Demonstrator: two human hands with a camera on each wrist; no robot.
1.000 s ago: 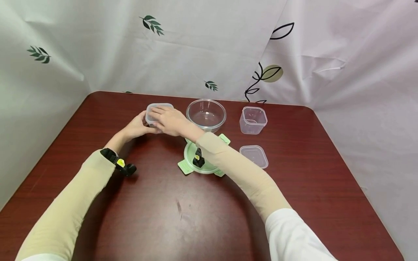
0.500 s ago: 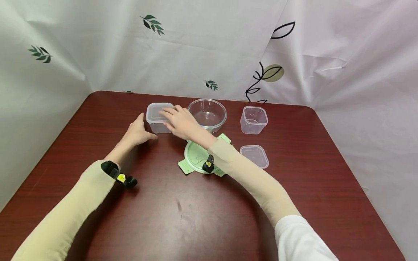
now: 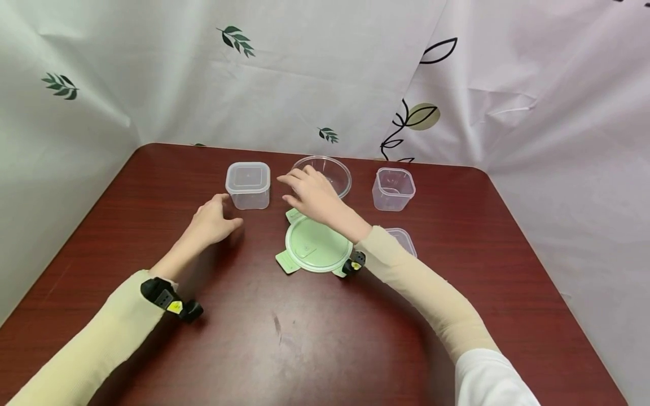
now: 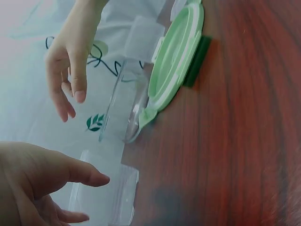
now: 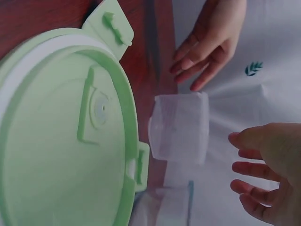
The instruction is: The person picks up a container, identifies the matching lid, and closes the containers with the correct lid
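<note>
A square, clear plastic food container (image 3: 247, 194) with its lid on stands at the back left of the table. Just in front of it and to its left is my left hand (image 3: 212, 221), thumb and fingers spread apart and holding nothing. My right hand (image 3: 317, 196) hovers over the front of the round glass bowl (image 3: 339, 173), fingers loosely bent with nothing in them; it hides part of the bowl. Below that hand lies a round green lid (image 3: 319, 242) with side flaps. In the right wrist view, the lidded container (image 5: 181, 127) sits between both hands, apart from each.
An uncovered square plastic container (image 3: 393, 192) stands at the back right. In front of it lies a clear square lid (image 3: 404, 239), partly covered by the right sleeve. A patterned white sheet (image 3: 304, 73) hangs right behind the dark red table (image 3: 284, 338).
Both hands have come off the lidded container. The right hand has moved right, over the glass bowl; the left has drawn back toward the person. The container stays put.
</note>
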